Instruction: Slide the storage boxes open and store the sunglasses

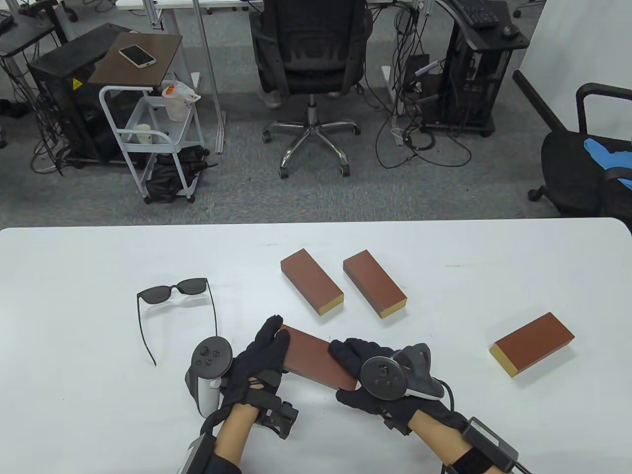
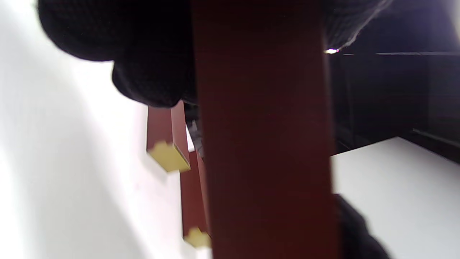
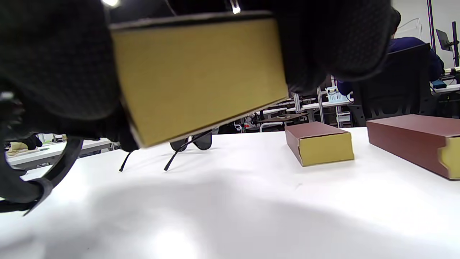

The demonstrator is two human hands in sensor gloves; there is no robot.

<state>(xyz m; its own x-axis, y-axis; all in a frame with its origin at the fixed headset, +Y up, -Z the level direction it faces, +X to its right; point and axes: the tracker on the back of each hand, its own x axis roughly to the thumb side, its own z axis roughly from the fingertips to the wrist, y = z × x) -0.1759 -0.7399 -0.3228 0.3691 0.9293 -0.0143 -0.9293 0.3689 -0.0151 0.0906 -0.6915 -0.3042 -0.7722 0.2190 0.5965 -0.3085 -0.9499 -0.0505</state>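
Both hands grasp one brown box [image 1: 316,358], raised off the tabletop [image 1: 98,395]: left hand [image 1: 256,360] curled round its far end, right hand [image 1: 375,380] round the yellow near end. Sunglasses [image 1: 173,306] lie unfolded just beyond the left hand. Recommended: steady the sleeve, draw the yellow tray straight out.

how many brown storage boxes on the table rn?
4: one held in both hands, two side by side mid-table, one alone at far right. None appear hidden.
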